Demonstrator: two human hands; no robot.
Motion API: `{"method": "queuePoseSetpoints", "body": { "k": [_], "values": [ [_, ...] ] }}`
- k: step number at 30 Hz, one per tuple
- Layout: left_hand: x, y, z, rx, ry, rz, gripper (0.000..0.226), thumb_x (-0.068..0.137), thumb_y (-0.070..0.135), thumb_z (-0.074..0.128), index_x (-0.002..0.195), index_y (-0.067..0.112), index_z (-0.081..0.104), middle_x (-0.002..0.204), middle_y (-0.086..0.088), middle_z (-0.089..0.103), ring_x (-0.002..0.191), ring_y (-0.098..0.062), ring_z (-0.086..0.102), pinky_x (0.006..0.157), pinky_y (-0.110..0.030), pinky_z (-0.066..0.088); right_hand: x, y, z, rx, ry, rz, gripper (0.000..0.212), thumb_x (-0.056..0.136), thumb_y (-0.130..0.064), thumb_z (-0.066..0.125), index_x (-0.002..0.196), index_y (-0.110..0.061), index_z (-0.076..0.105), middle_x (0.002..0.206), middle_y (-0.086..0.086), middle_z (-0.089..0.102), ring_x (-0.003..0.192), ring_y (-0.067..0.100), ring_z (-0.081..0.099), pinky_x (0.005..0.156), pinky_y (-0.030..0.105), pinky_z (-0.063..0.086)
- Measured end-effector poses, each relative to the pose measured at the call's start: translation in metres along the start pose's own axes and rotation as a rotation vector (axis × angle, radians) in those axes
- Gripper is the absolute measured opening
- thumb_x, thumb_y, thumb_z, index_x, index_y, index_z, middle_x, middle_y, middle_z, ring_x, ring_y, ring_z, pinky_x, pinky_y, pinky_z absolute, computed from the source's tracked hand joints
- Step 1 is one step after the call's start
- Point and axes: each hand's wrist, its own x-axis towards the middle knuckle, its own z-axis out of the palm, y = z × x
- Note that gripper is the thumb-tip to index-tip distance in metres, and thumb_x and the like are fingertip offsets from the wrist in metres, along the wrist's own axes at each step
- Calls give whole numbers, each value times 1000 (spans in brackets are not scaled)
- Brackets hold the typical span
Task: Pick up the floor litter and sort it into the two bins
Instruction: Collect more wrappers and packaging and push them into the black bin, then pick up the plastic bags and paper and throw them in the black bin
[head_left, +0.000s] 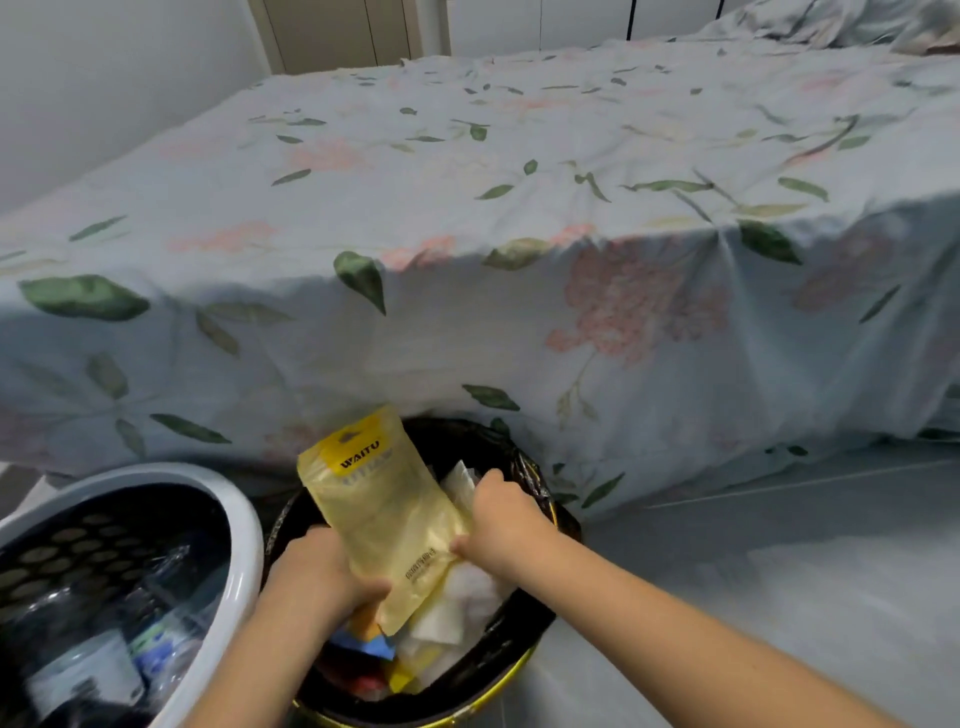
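Yellow pouch (387, 514) — thin, light, crinkly film, likely slippery. Left hand (317, 577) pinches bottom corner, right hand (501, 519) side edge, over black-lined bin (535, 488) — firm edge pinch suits.

Grey floor (779, 571) carries two bins: black-lined bin (535, 525) against bed's near edge, white bin (244, 525) just beside, left.
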Motion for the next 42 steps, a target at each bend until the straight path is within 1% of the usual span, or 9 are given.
{"method": "queuePoseSetpoints", "body": {
  "k": [7, 10, 12, 14, 22, 26, 30, 36, 42],
  "values": [
    [-41, 9, -55, 67, 464, -31, 67, 70, 65, 67, 107, 11, 52, 104, -9, 64, 98, -33, 62, 72, -36, 49, -23, 6, -37, 62, 244, -249, 88, 85, -34, 67, 149, -8, 12, 147, 9, 31, 137, 25, 31, 111, 33, 31],
    [-62, 28, -78, -124, 553, 145, 67, 73, 60, 67, 124, 20, 55, 115, 0, 65, 108, -24, 62, 85, -39, 51, -38, 33, -70, 112, 317, -306, 61, 83, -40, 67, 134, -13, 46, 131, 1, 52, 121, 15, 48, 98, 20, 36],
    [-70, 54, -83, -396, 406, 335, 50, 73, 51, 73, 114, 25, 63, 106, 10, 68, 98, -11, 65, 88, -33, 51, -48, 61, -90, 154, 305, -259, 40, 82, -42, 69, 114, -18, 64, 111, -7, 64, 97, 6, 56, 82, 15, 39],
    [-73, 89, -76, -446, 259, 492, 36, 72, 47, 74, 102, 29, 68, 96, 14, 71, 87, -1, 67, 85, -27, 52, -58, 94, -106, 250, 279, -173, 30, 81, -42, 70, 100, -19, 70, 95, -11, 69, 82, 1, 59, 74, 14, 43],
    [-69, 284, 17, -126, 25, 905, 26, 79, 47, 63, 99, 31, 68, 95, 12, 71, 92, -10, 67, 87, -34, 54, -99, 265, -147, 172, 420, 215, 35, 86, -45, 61, 99, -14, 72, 100, 0, 72, 97, 13, 64, 82, 23, 47],
    [-75, 382, 72, 107, -77, 984, 26, 79, 43, 58, 93, 25, 71, 97, 6, 73, 96, -19, 66, 82, -33, 55, -133, 361, -162, 135, 453, 455, 28, 89, -33, 57, 106, -14, 69, 110, 5, 70, 105, 22, 62, 88, 29, 49],
    [-89, 466, 121, 243, -265, 950, 32, 81, 41, 57, 68, 12, 61, 69, -7, 62, 65, -23, 59, 58, -27, 44, -184, 458, -159, 210, 503, 707, 29, 87, -20, 54, 111, -18, 68, 121, 8, 65, 110, 27, 61, 95, 32, 49],
    [-141, 549, 211, 245, -443, 1001, 29, 85, 39, 61, 83, 11, 68, 82, -8, 66, 71, -22, 59, 55, -24, 46, -267, 574, -129, 426, 676, 992, 28, 84, -21, 57, 103, -6, 70, 108, 14, 70, 97, 31, 65, 86, 35, 53],
    [-204, 595, 307, 426, -434, 1186, 33, 83, 41, 63, 97, 14, 75, 82, -5, 63, 63, -20, 54, 63, -24, 45, -326, 648, -73, 685, 962, 1207, 41, 85, -28, 64, 121, -10, 58, 122, 10, 61, 116, 31, 56, 92, 31, 44]
  ]
}}
